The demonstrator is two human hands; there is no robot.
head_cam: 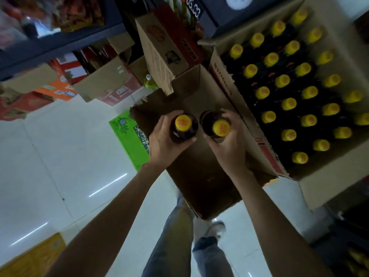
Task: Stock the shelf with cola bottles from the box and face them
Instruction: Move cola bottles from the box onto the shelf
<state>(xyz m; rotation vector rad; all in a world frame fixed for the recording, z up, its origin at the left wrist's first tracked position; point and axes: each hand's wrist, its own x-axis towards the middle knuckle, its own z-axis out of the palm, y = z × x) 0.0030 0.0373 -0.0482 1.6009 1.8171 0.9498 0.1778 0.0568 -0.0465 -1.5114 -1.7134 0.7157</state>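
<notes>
Fingers (pixel 175 113) of both hands are curling round bottle shoulders: left hand (pixel 162 141) gripping left bottle (pixel 183 126), right hand (pixel 229 142) gripping right bottle (pixel 216 126), both over the box (pixel 199 176), which is looking emptied. At 2 o'clock, many yellow-capped stocked bottles (pixel 295 90) are standing in rows. Judging mostly done: placing and facing these two is remaining.

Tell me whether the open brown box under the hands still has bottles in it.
Apparently empty: the brown box shows bare cardboard inside. The left hand and right hand each grip a bottle above it.
</notes>
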